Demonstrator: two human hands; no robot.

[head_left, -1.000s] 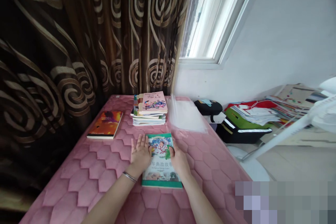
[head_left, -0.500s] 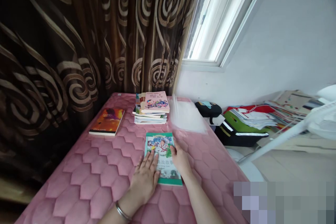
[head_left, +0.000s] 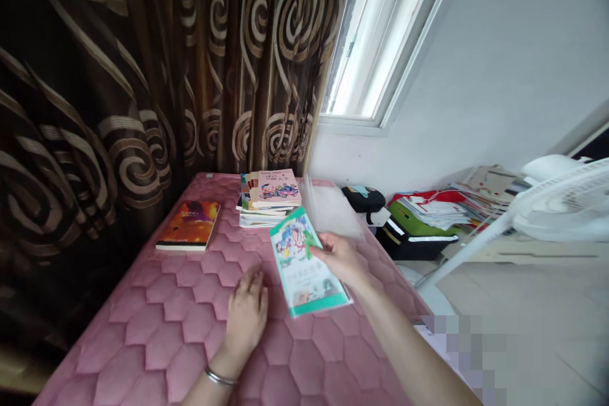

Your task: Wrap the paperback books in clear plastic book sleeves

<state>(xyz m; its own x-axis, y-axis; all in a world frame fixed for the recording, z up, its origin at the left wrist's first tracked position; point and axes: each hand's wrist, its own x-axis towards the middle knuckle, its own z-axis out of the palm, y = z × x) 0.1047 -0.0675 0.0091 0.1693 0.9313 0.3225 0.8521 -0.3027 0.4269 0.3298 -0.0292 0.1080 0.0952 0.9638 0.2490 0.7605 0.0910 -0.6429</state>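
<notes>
A green-bordered book [head_left: 304, 266] with a cartoon cover is gripped along its right edge by my right hand [head_left: 340, 257], thumb on the cover and fingers beneath. The book is tilted and lifted off the pink quilted mattress [head_left: 181, 342]. My left hand [head_left: 248, 307], with a silver bangle at the wrist, rests on the mattress left of the book. Its fingers lie loosely on the surface, holding nothing. Behind the green book stands a stack of books [head_left: 273, 196], a pink one on top. An orange book [head_left: 190, 225] lies flat at the left.
Clear plastic sheets or covers [head_left: 333, 212] lie right of the stack. A patterned dark curtain [head_left: 157, 76] hangs along the left and back. Beyond the mattress's right edge are a white fan [head_left: 556, 203], a green-and-black bag [head_left: 419, 231] and piled papers [head_left: 490, 187].
My right hand has raised the green book off the mattress and tilted it. My left hand has left the cover and moved left onto the mattress. The view has shifted slightly.
</notes>
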